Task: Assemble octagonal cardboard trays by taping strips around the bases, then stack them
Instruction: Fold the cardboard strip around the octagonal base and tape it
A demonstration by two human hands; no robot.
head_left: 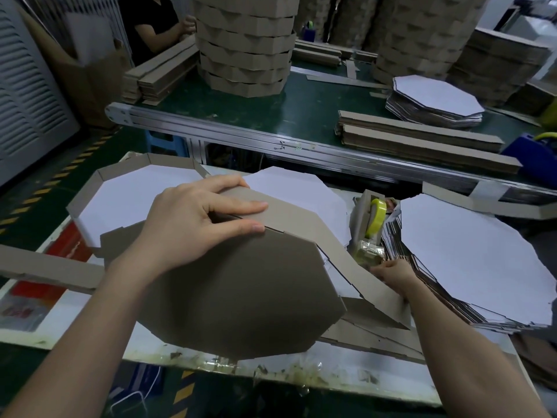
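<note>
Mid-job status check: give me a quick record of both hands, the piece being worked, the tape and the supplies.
left hand: presses the strip against the edge of the brown-side-up base
right hand: at the strip's upper edge beside the tape dispenser; grip unclear
finished tray: left of the base, white side up
blank bases: fanned stack at right
tray stack: on the green belt behind

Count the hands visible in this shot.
3. Left hand rests on the brown octagon base; right hand beside the tape dispenser; another person's hand at the tall tray stack. That person's other hand is hidden.
</note>
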